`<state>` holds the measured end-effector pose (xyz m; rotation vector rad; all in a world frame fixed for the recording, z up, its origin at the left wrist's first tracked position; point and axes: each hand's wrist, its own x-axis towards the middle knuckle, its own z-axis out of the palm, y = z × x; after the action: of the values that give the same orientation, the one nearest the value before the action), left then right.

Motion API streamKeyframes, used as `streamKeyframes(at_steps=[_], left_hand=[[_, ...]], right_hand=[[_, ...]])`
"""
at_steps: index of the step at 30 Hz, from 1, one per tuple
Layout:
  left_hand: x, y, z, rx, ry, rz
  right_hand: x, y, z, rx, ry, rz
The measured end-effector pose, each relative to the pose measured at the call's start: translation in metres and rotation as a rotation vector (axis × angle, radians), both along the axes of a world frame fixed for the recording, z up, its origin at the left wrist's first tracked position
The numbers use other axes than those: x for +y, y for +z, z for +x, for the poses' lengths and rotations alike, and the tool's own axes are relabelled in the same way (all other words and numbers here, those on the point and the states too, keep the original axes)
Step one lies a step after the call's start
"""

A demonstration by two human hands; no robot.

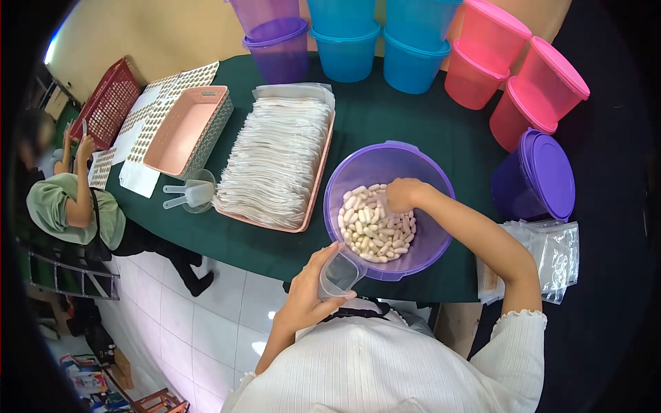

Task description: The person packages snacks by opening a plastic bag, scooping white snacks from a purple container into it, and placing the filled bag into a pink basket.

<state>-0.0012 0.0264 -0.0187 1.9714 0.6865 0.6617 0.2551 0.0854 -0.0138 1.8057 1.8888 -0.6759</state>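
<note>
My left hand (pixel 311 289) is wrapped round a clear plastic cup (pixel 342 273), tilted beside the near rim of a purple tub (pixel 434 168). Pale, oblong, cocoon-like pieces (pixel 372 230) lie heaped in the bottom of that tub. My right hand (pixel 405 195) reaches inside over the heap, its fingers curled closed. Something translucent seems to be under those fingers, but I cannot make out what it is.
Left of the tub, a pink basket (pixel 329 148) holds tightly packed white packets (pixel 275 158). Farther left are scoops in a clear bowl (pixel 200 194), another basket (pixel 175 131) and sticker sheets (pixel 148 110). Lidded tubs (pixel 413 65) line the back. Plastic bags (pixel 551 255) lie right. A co-worker (pixel 76 199) is at left.
</note>
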Motion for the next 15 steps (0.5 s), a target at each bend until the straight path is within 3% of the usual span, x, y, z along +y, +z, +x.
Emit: streamKeyframes(at_steps=[2, 6, 13, 15], left_hand=[[0.001, 0.001, 0.0, -0.004, -0.008, 0.001], [0.0, 0.001, -0.001, -0.015, -0.017, -0.025], [0.003, 0.004, -0.006, -0.184, -0.035, -0.086], [0.004, 0.023, -0.008, -0.447, 0.054, 0.031]], right_hand=[[0.001, -0.012, 0.0, 0.132, 0.152, -0.057], [0.004, -0.039, 0.008, 0.259, 0.107, -0.083], [-0.008, 0.024, 0.015, 0.442, -0.06, -0.084], [-0.013, 0.042, 0.021, 0.445, -0.06, -0.071]])
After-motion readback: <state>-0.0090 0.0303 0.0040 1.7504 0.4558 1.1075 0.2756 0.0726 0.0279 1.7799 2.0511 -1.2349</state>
